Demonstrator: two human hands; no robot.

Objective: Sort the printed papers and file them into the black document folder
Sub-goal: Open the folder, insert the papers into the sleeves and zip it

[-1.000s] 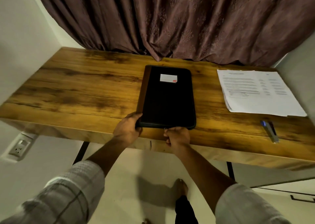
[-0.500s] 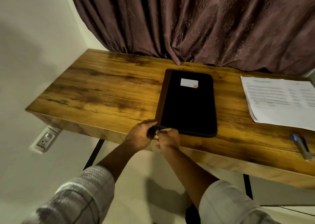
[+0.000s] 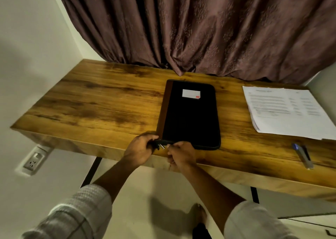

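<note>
Right hand [image 3: 181, 157] shifted left, curled beside zipper pull [image 3: 161, 146]; left hand [image 3: 139, 150] grips folder [image 3: 190, 115].

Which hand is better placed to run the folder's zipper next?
Probably right: the right hand sits beside the zipper pull, while the left hand grips a corner of the black document folder, bracing it.
</note>
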